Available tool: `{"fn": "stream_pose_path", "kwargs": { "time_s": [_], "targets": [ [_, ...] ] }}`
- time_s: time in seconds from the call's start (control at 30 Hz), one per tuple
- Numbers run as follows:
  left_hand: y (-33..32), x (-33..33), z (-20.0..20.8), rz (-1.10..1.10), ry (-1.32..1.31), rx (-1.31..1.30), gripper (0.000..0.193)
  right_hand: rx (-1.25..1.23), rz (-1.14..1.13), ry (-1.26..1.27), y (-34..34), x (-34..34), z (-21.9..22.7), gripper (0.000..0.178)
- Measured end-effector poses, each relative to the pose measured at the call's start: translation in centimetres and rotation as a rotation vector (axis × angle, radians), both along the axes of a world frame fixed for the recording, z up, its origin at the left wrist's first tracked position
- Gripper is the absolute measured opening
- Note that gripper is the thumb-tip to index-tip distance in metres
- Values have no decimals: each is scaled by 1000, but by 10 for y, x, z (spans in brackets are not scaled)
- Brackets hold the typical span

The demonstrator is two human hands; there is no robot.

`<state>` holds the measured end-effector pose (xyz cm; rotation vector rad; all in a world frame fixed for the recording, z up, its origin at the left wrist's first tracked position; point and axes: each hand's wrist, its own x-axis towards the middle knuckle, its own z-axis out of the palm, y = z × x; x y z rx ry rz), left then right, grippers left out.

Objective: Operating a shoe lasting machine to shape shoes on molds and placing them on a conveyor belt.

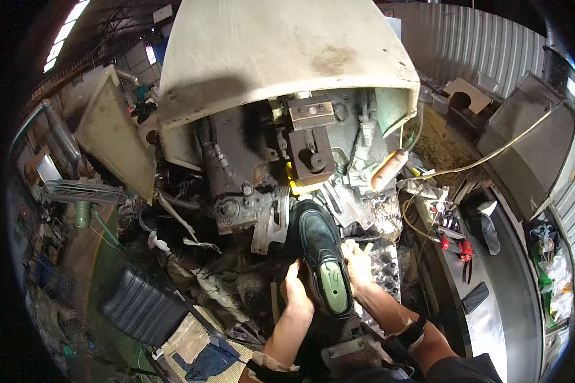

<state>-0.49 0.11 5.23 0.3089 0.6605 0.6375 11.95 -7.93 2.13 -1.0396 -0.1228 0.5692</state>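
A black slip-on shoe (pixel 319 239) points toe-first into the machine, with a green shoe last (pixel 333 287) showing in its opening. My left hand (pixel 295 290) is closed against the left side of the heel part, thumb up; its other fingers are partly hidden by the shoe. On the opposite side my right hand (pixel 356 263) grips the shoe's edge near the middle. The toe sits just below the machine's metal jaws (pixel 345 204), beside a yellow part (pixel 303 186); whether it touches them I cannot tell.
A large cream hood (pixel 287 51) covers the machine head (pixel 312 153). A lamp-like orange cylinder (pixel 390 169) hangs at its right. Red-handled pliers (pixel 464 250) and a dark flat piece (pixel 475 297) lie on the right-hand bench (pixel 492 325). A black padded seat (pixel 140 305) stands lower left.
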Motion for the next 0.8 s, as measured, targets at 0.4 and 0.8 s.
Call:
{"fn": "stream_pose_path", "kwargs": {
  "time_s": [0.4, 0.8],
  "targets": [
    [8, 7, 6, 3, 82, -100, 36, 70, 155, 200, 2, 13, -9, 12],
    [15, 21, -68, 107, 18, -35, 33, 159, 92, 141, 12, 10, -24, 85]
  ]
}}
